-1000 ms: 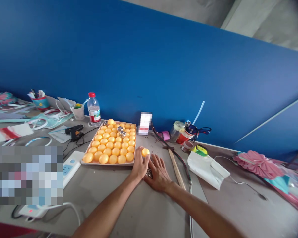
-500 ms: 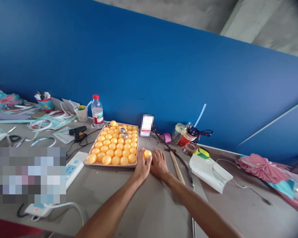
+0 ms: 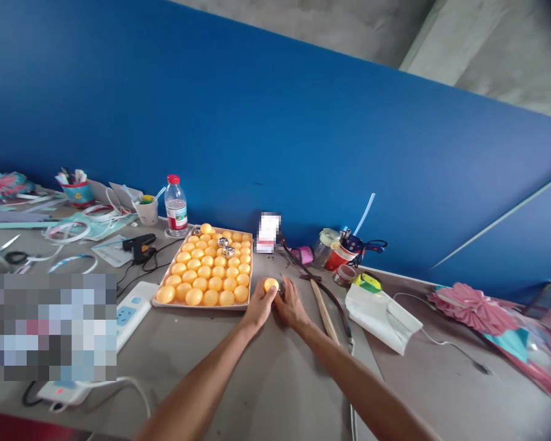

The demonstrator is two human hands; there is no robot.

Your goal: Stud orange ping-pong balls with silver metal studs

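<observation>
My left hand point(image 3: 258, 304) pinches one orange ball point(image 3: 270, 284) just right of a tray point(image 3: 199, 304) packed with several rows of orange balls. Two shiny silver balls point(image 3: 226, 247) lie among them near the tray's far end. My right hand point(image 3: 290, 306) rests on the grey table beside the left one, fingers curled over a small dark shiny thing that I cannot make out. Both hands touch each other at the fingertips.
A water bottle point(image 3: 176, 207), a glue gun point(image 3: 139, 243) and a white power strip point(image 3: 131, 308) lie left of the tray. A wooden stick point(image 3: 324, 311), a white bag point(image 3: 382, 315), cups with tools point(image 3: 342, 252) and pink paper fans point(image 3: 472, 306) lie right. A blue wall stands behind.
My right hand has gone from flat with spread fingers to curled close against the left hand. The orange ball stays pinched in my left hand, almost in the same place.
</observation>
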